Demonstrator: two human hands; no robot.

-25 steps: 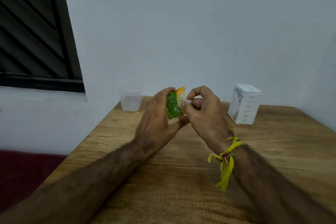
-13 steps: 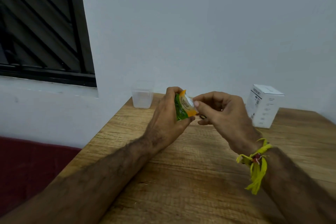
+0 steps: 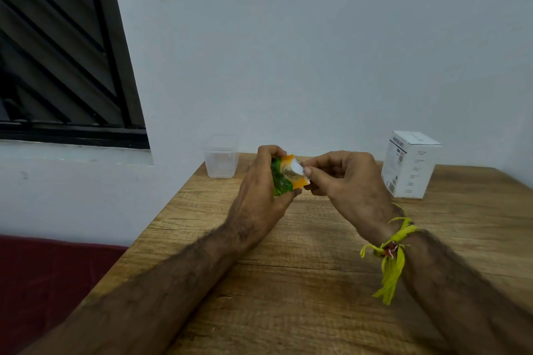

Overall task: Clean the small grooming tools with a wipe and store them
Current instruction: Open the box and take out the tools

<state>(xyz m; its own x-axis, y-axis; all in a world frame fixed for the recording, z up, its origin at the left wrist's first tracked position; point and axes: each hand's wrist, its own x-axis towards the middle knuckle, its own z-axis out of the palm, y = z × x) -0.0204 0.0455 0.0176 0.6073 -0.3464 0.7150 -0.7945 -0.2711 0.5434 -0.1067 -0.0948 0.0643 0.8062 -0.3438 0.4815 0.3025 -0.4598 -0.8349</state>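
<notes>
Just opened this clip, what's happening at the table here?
A person is opening a small green and orange wipe packet above the wooden table. The left hand grips the packet while the right hand pinches at its white flap. A clear plastic container and a white box stand at the back. No grooming tools are visible.

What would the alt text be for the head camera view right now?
A left hand grips a green and orange wipe packet while the right hand pinches its white flap, above a wooden table with a clear plastic cup and white box.
</notes>
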